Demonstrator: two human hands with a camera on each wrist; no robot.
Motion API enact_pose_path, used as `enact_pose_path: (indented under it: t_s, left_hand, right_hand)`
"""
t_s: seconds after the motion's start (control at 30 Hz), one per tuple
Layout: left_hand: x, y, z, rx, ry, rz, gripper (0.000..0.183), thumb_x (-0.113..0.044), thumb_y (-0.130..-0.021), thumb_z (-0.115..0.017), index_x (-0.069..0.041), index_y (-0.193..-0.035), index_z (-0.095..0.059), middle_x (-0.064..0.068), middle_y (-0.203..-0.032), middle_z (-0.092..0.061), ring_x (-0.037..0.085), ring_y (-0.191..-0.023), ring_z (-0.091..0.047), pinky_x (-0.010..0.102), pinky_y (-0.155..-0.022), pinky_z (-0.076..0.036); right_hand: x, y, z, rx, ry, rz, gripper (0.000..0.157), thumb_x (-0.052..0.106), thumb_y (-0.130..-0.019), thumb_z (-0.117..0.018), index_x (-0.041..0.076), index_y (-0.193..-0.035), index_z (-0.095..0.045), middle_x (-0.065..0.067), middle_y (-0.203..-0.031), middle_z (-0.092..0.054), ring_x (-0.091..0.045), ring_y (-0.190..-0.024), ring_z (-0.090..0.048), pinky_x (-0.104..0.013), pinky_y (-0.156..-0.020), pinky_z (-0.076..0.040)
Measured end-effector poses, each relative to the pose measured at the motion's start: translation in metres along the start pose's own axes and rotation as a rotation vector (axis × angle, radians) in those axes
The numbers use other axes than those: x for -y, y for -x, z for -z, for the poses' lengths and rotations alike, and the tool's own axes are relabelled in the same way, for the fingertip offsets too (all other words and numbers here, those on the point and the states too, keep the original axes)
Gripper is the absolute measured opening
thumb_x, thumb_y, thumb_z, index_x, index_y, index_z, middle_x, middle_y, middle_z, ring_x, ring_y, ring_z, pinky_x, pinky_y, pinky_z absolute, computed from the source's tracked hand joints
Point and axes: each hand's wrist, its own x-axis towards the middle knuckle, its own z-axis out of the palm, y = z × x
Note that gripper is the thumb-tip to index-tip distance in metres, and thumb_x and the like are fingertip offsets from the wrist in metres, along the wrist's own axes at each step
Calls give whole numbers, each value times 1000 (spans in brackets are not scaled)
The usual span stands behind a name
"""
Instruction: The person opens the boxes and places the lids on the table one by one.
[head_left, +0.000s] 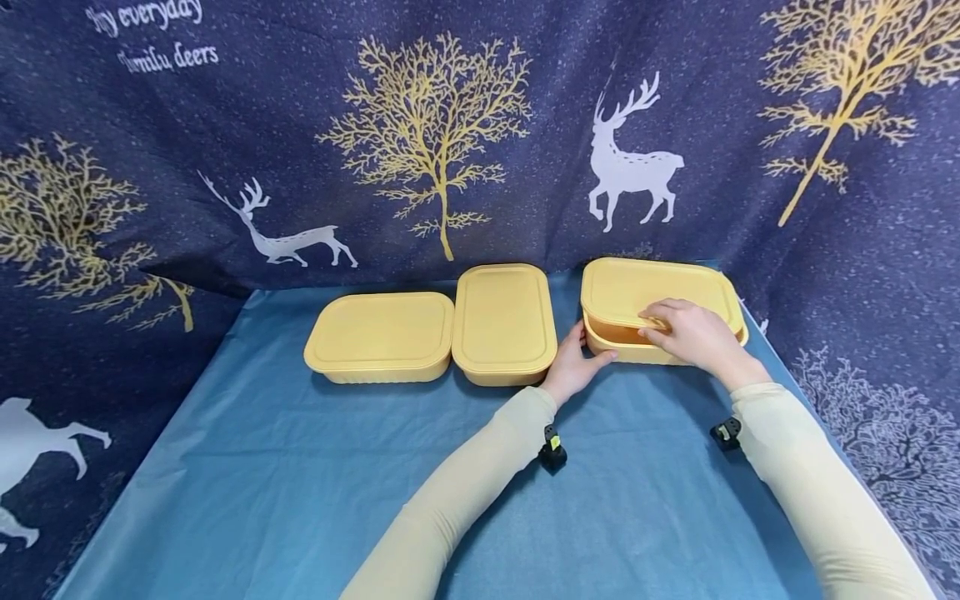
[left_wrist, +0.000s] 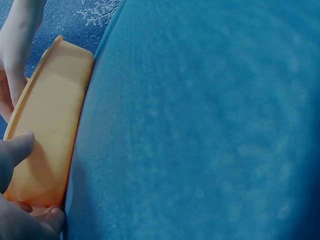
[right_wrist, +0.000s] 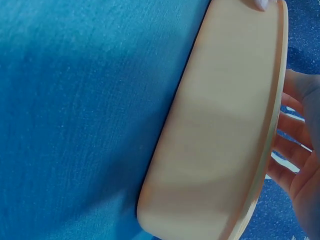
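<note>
- Yellow lid (head_left: pixel 652 287) is tilted up at its front over the right box (head_left: pixel 626 353), at the table's (head_left: pixel 300 483) far right.
- Its edge is pinched in the narrow grip of the right hand (head_left: pixel 696 335).
- That box's left front corner is held by the left hand (head_left: pixel 572 368).
- Middle box (head_left: pixel 504 318) and left box (head_left: pixel 381 329), both lidded, are set side by side.
- Printed cloth (head_left: pixel 540 125) is hung behind.

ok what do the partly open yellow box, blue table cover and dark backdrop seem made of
Yellow box: probably moulded plastic, matte; smooth walls and rounded corners.
Blue table cover: perhaps cloth or thin sheeting, low sheen; soft creases.
Dark backdrop: likely printed fabric, matte; it hangs in folds.
</note>
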Motion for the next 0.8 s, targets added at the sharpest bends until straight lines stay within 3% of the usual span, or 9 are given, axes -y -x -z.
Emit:
enact_pose_path:
  t_s: [0.8]
  left_hand:
    - [-1, 0, 1, -6, -19, 19, 79, -32, -93, -76, -7, -156, -35, 10, -149, -49, 17, -132, -50, 26, -108, -40]
  right_hand:
    - [-4, -5, 0, -38, -1, 35, 32, 21, -89, -78, 2, -114, -72, -18, -113, -70, -39, -106, -65, -57, -92, -49]
